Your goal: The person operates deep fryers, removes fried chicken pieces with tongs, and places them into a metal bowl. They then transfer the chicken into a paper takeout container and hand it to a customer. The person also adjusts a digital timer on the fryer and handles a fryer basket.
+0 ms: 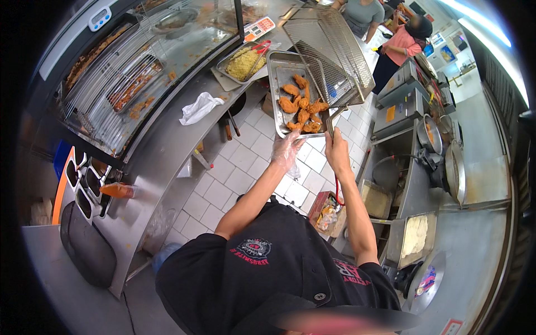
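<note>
My left hand [287, 150], in a clear plastic glove, grips the near edge of a rectangular stainless-steel tray [274, 96]. Several pieces of fried chicken [303, 114] lie in the near half of the tray. My right hand [337, 151] is closed around the handle of a wire-mesh fryer basket [322, 37], close to the tray's near right corner. The basket is tilted beyond the tray and overlaps its right side. A red cord or loop hangs below my right hand.
On the left counter [167, 155] stand a glass display case [201, 50], a tray of yellow shredded food [245, 63] with red-handled tongs, a scale [259, 28] and a white cloth [200, 108]. Pans and fryers [398, 113] line the right. A box [326, 213] sits on the tiled floor; people stand beyond.
</note>
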Demonstrator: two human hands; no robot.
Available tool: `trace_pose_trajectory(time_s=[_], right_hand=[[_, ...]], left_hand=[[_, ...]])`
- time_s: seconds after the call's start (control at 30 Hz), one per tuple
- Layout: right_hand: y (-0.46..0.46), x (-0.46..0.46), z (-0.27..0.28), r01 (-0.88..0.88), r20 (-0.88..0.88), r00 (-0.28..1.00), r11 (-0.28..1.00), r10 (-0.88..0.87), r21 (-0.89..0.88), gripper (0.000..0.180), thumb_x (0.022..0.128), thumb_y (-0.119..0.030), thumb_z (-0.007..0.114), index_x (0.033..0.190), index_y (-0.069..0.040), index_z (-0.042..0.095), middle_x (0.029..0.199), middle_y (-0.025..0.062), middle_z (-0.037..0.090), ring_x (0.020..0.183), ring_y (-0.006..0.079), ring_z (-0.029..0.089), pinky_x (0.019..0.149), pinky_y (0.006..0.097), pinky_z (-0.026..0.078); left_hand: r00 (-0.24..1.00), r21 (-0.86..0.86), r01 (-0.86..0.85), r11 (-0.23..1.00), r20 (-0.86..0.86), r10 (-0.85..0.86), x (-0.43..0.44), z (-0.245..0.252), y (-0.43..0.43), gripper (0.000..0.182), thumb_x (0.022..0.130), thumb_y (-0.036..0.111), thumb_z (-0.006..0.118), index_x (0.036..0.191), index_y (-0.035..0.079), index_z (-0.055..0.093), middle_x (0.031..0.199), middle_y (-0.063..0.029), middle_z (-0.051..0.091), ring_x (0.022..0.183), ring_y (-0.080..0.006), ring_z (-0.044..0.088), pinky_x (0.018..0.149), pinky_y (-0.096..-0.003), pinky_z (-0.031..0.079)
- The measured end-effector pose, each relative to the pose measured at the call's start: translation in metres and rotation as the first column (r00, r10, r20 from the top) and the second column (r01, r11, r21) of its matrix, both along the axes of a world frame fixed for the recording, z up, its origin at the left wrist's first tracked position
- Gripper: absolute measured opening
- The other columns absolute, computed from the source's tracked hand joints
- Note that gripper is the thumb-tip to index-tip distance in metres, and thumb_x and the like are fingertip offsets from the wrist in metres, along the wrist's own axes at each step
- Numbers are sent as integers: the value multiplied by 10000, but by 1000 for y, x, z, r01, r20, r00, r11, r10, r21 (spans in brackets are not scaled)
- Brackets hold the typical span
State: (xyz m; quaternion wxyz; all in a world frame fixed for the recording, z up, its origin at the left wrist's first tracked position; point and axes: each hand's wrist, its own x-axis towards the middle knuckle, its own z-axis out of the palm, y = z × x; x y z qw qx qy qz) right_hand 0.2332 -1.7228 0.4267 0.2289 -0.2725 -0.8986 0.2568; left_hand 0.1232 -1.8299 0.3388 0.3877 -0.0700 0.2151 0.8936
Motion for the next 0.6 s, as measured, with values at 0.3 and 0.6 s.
trace_pose_trajectory(time_s=[0.3,0.6], right_hand=[[10,-1,28,-55,-216,969,743,-122,-668,162,1042,-241,518,984,-98,467,622,-55,405,448,37,385,361,211,305],[-10,64,-39,-15,-212,937,575,-276,-818,267,1047,-281,522,865,-150,379,611,-61,314,424,37,284,360,227,192]], left_hand=[[994,-48,-111,993,-2,111,-36,-14,-69,212,892,92,690,1064,-12,625,1013,-90,645,895,-212,668,796,-339,630],[803,-424,-586,690,-191,565,-77,31,-268,400,856,192,742,1167,32,548,975,-90,575,778,-184,598,750,-376,635]])
